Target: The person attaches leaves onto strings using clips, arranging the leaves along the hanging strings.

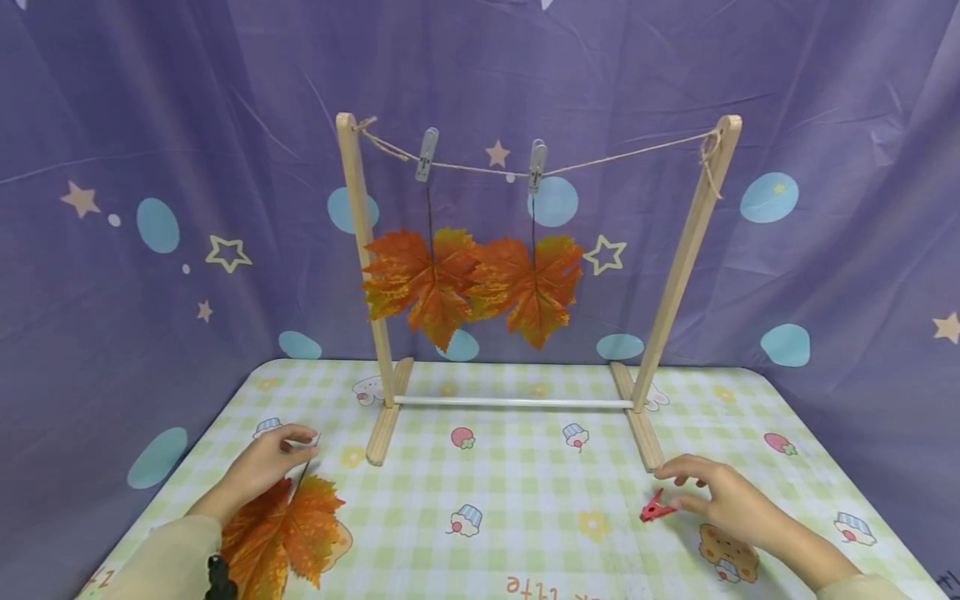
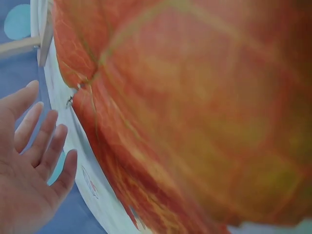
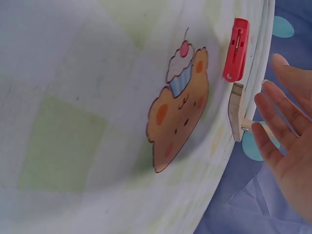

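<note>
On the left of the table lies an orange maple leaf (image 1: 288, 533), its dark stem pointing away from me. My left hand (image 1: 266, 462) hovers over the stem end with fingers loosely bent and apart; in the left wrist view the leaf (image 2: 185, 107) fills most of the picture and the fingers grip nothing. A red clothespin (image 1: 655, 508) lies on the right side. Close beside it is my right hand (image 1: 727, 500), fingers spread around a gap. The right wrist view shows the clothespin (image 3: 237, 50) apart from the relaxed fingers.
A wooden stand (image 1: 682, 267) holds a sagging twine (image 1: 480, 170) at the back. Two grey clothespins, a left one (image 1: 426, 156) and a right one (image 1: 537, 168), hold hanging maple leaves (image 1: 431, 287) by their stems. A white rod (image 1: 513, 402) joins the feet above the checked tablecloth (image 1: 525, 483).
</note>
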Action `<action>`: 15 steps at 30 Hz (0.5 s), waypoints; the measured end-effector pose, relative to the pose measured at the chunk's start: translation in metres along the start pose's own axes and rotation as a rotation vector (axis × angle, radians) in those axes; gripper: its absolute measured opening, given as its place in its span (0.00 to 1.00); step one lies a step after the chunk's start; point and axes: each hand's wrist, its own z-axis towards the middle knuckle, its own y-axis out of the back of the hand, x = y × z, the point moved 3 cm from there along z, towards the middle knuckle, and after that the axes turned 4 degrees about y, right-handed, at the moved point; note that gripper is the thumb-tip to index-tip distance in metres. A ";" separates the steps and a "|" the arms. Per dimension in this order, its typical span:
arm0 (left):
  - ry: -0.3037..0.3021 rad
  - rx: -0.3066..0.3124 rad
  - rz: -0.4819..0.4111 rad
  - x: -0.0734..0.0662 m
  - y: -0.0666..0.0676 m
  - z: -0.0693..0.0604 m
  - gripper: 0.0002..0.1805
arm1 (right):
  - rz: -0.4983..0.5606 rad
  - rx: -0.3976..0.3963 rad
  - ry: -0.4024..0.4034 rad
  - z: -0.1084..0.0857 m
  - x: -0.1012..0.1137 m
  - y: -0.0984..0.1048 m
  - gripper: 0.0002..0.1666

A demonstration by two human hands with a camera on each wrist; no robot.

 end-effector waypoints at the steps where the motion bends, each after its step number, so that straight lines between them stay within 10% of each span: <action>1: 0.001 0.004 -0.007 0.001 0.000 0.000 0.21 | 0.002 0.012 -0.007 0.000 -0.001 -0.001 0.18; 15: 0.031 0.035 -0.014 0.010 -0.006 0.004 0.23 | 0.131 0.128 -0.044 -0.002 -0.019 -0.010 0.23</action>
